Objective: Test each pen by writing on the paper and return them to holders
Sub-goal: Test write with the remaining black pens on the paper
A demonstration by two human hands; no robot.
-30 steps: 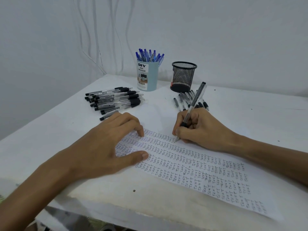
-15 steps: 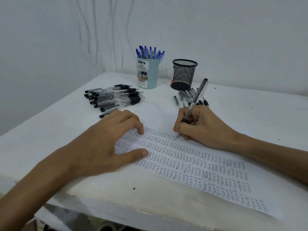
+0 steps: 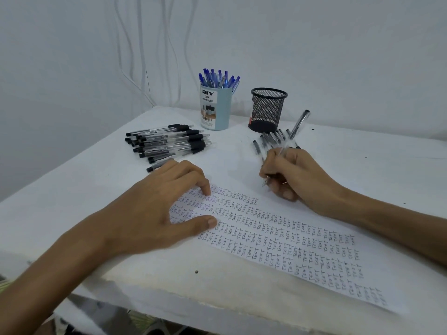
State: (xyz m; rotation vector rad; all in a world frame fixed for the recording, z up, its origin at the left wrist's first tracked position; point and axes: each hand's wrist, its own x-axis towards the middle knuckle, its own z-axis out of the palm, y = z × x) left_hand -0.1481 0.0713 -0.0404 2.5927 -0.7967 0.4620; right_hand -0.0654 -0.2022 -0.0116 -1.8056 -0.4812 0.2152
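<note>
A sheet of paper (image 3: 278,238) covered in rows of the word TEST lies across the white table. My left hand (image 3: 154,211) rests flat on its left end, fingers spread. My right hand (image 3: 292,175) grips a clear black-capped pen (image 3: 298,123), whose tip hangs just above the table beyond the paper's top edge. A pile of black pens (image 3: 169,143) lies to the left. A smaller group of black pens (image 3: 271,139) lies behind my right hand. A light blue holder (image 3: 215,110) carries several blue pens. Beside it stands a black mesh holder (image 3: 267,110).
The white table (image 3: 362,160) runs back to a white wall, with thin white cables (image 3: 145,52) hanging down the corner. The table's rough front edge (image 3: 193,301) is close to me.
My right hand has lifted the pen tip off the paper and drawn back a little toward the far right. My left hand has stayed on the paper.
</note>
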